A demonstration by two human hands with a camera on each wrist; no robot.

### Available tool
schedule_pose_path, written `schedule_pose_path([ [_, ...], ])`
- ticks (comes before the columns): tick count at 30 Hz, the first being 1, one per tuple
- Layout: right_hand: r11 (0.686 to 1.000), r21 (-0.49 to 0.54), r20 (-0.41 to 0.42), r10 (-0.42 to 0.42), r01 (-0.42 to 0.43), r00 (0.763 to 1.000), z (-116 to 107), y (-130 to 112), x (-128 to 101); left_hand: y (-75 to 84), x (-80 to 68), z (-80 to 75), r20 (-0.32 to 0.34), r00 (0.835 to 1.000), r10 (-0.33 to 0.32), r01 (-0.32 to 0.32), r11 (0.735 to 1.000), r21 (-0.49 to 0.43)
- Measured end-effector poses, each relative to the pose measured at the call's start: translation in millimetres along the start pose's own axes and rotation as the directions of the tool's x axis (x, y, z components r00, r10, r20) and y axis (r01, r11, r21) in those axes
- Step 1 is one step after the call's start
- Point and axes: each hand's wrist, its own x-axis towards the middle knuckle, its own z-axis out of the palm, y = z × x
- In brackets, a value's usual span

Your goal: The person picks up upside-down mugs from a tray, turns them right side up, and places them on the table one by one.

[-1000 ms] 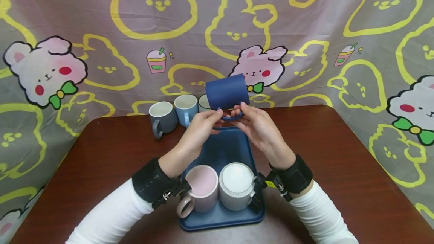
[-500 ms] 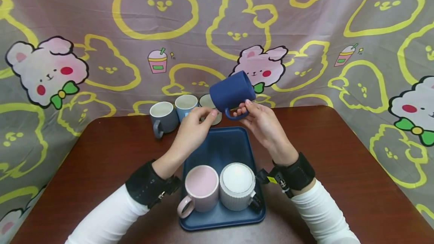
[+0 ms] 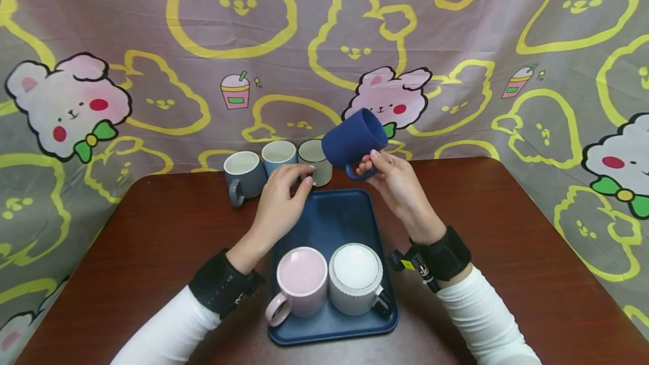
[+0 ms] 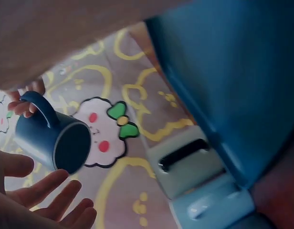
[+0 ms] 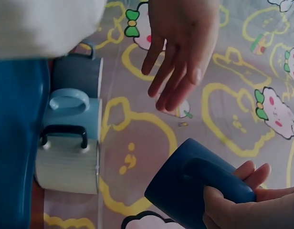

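A dark blue mug [image 3: 352, 138] is held tilted in the air, its mouth up and to the right. My right hand [image 3: 398, 190] grips it by the handle, which points down; the right wrist view shows the thumb and fingers round the handle of the blue mug [image 5: 190, 181]. My left hand [image 3: 279, 201] hovers to the left of the mug, apart from it. Its fingers are relaxed with nothing in them, as the left hand [image 5: 185, 52] in the right wrist view confirms.
A blue tray [image 3: 329, 213] lies below the hands, bearing a pink mug [image 3: 302, 280] and a white ribbed mug [image 3: 355, 277] at its near end. Behind stand a grey mug [image 3: 244, 176], a light blue mug [image 3: 279, 154] and a cream mug [image 3: 320, 168]. A patterned curtain [image 3: 284, 27] hangs behind the table.
My left hand has let go of the blue mug and moved left and down. The right hand has tilted the mug, raising its mouth, and shifted it slightly right.
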Motion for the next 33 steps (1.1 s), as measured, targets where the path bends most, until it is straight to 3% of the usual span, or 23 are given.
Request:
schedule_pose_path([
  [8, 0.999, -0.037, -0.047, 0.001, -0.003, 0.999, -5.5, 12.2, 10.7, -23.9, -11.3, 5.5, 0.033, 0.998, 0.045, -0.049, 0.990, 0.134],
  [17, 0.997, -0.062, -0.065, -0.047, 0.043, 0.997, -17.8, 29.4, 24.0, -42.7, -22.5, 8.4, 0.088, 0.989, 0.121, -0.143, 0.938, 0.315],
  [27, 0.989, -0.144, -0.162, 0.019, -0.043, 0.987, -15.3, 32.3, 31.4, -51.3, -35.3, 8.0, 0.245, 0.969, 0.033, -0.140, 0.890, 0.434],
  [33, 0.988, -0.145, -0.173, 0.023, -0.049, 0.985, -16.6, 36.8, 36.6, -52.8, -40.1, 6.1, 0.293, 0.956, -0.033, -0.106, 0.887, 0.449],
])
